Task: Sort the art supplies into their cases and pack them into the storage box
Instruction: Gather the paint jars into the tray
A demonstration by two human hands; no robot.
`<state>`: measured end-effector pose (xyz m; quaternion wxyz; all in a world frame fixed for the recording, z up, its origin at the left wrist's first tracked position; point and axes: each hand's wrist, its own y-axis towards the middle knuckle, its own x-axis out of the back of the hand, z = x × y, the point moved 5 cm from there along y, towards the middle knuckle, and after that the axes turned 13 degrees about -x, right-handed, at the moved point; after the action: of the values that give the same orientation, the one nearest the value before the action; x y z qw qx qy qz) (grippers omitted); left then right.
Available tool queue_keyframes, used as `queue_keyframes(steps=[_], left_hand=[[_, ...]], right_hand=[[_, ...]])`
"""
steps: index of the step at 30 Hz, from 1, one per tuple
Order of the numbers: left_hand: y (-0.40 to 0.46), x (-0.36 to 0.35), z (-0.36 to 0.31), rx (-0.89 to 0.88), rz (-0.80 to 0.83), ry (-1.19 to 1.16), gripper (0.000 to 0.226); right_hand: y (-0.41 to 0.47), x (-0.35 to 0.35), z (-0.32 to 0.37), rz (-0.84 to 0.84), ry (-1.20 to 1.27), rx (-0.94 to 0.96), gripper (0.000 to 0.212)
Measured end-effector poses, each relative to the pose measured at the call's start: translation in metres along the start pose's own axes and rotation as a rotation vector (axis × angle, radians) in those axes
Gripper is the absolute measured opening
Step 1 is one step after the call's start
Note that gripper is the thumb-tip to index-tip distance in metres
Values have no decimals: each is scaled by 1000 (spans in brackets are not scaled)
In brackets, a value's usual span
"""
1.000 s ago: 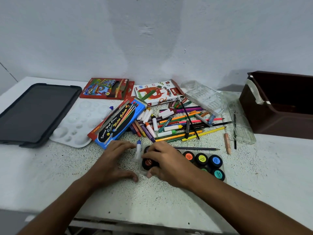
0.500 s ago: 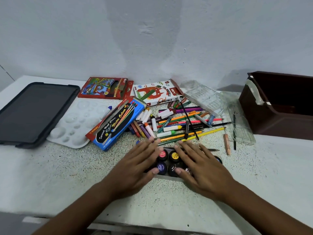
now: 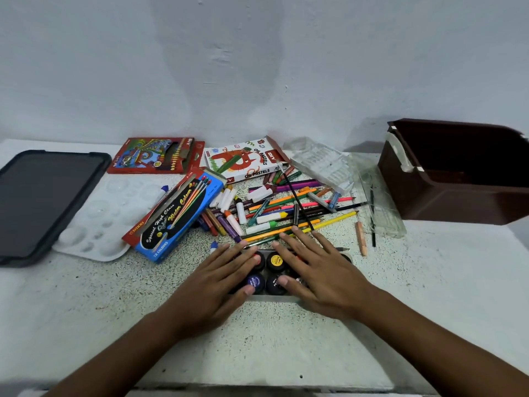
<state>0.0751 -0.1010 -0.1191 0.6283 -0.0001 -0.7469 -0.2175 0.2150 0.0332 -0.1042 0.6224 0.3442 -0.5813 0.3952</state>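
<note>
A tray of round black paint pots [image 3: 275, 261] lies in front of me, mostly covered by my hands. My left hand [image 3: 220, 277] lies flat over its left side, fingers straight. My right hand [image 3: 317, 270] lies flat over its right side, fingers spread. Behind the pots is a heap of coloured pencils, crayons and markers [image 3: 282, 209]. A blue watercolour box [image 3: 177, 214], a red pencil box [image 3: 156, 154] and a white oil pastels box [image 3: 243, 161] lie behind the heap. The brown storage box [image 3: 458, 173] stands open at the right.
A white paint palette [image 3: 97, 222] and a dark tablet [image 3: 43, 199] lie at the left. Clear plastic trays [image 3: 323, 164] [image 3: 383, 213] sit between the heap and the storage box. A loose pencil stub [image 3: 360, 237] lies right of my hands. The wall is close behind.
One second ago my right hand gripped a pot and my left held a small marker. Both hands have since flattened onto the pot tray and stayed there.
</note>
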Motion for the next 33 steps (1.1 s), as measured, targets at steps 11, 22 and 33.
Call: queue_keyframes(steps=[11,22,33], left_hand=[[-7,9,29,146,-138,-75,54],[-10,15,38,171,-192,-115,56],[0,53,47,240,-440,-104,48]], right_hand=[[20,46,-139,-118,107,-844,54],[20,32,-155,-17,296,-1054,33],[-6,83,-125,-343,466,-780,78]])
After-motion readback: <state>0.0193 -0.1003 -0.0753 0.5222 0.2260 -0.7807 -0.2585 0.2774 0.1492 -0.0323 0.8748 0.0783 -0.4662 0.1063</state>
